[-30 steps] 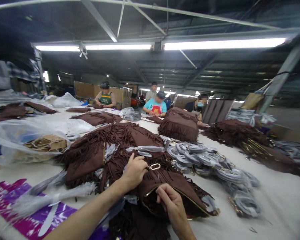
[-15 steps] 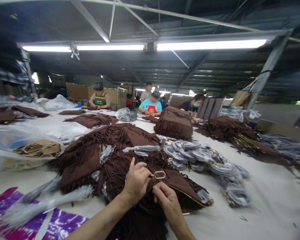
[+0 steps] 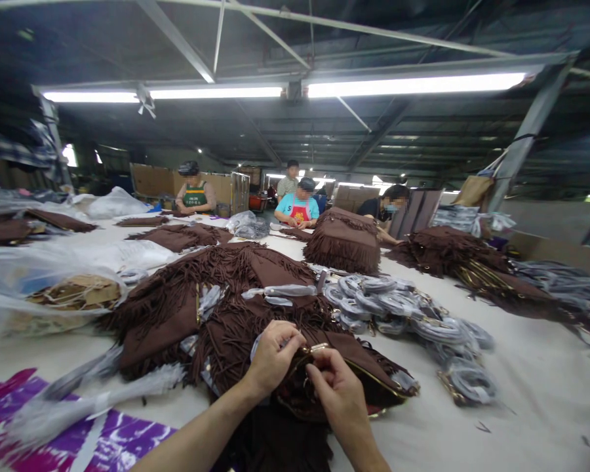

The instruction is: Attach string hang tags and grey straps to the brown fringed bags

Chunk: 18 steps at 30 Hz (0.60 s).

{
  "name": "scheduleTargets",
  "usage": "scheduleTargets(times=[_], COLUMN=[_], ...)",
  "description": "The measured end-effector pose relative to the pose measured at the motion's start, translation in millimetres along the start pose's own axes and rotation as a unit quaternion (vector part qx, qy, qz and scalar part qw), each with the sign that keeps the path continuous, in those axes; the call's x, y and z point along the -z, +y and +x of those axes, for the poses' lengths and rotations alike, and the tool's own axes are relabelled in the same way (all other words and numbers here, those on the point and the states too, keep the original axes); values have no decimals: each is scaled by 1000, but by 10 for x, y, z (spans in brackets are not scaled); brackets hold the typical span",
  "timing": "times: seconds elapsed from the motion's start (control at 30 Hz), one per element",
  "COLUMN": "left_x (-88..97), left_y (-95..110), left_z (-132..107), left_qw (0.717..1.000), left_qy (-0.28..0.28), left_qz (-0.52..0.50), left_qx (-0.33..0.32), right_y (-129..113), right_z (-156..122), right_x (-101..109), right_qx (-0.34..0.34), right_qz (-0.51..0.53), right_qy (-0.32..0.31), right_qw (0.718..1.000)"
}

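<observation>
Head view: left hand (image 3: 273, 360) pinches a gold metal clasp (image 3: 318, 347), right hand (image 3: 343, 391) pinched narrow against it, its hold hidden, both over an unzipped brown fringed bag (image 3: 362, 358) on the pale worktop (image 3: 535, 380).

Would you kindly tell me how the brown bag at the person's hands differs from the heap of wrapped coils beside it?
The bag is dark brown, while the heap of coils is pale grey. The bag gapes open, whereas the coils are looped into rings. The left hand and right hand are at the bag; neither touches the heap. Both things show gold-coloured details.
</observation>
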<state>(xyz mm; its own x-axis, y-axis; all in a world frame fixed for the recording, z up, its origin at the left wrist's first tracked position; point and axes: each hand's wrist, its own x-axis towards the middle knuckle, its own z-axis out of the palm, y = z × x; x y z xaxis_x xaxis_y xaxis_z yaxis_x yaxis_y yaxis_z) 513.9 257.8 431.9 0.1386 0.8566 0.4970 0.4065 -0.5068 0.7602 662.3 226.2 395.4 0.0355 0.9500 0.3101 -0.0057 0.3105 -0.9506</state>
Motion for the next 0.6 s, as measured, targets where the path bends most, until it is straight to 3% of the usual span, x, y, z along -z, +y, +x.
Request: scheduleTargets(times=[0.1,0.2,0.27,0.37,0.6], left_x=[43,57,52,45,46], left_y=[22,65,77,63,75], left_z=[-17,-62,-88,-110,-146], left_qw=[998,997,992,985,987], left_qy=[32,-11,-56,-96,-130], left_qz=[-6,-53,-106,-137,-64], left_qx=[-45,-61,-48,-30,-65], right_y=[-135,-218,-211,-145,-71], right_z=[-21,-49,-58,-43,19], right_x=[96,166,182,183,181], right_qx=[-55,-107,-107,-89,-37], right_qz=[74,170,212,186,94], right_qy=[-18,-46,-45,-42,42], right_qw=[996,978,970,978,994])
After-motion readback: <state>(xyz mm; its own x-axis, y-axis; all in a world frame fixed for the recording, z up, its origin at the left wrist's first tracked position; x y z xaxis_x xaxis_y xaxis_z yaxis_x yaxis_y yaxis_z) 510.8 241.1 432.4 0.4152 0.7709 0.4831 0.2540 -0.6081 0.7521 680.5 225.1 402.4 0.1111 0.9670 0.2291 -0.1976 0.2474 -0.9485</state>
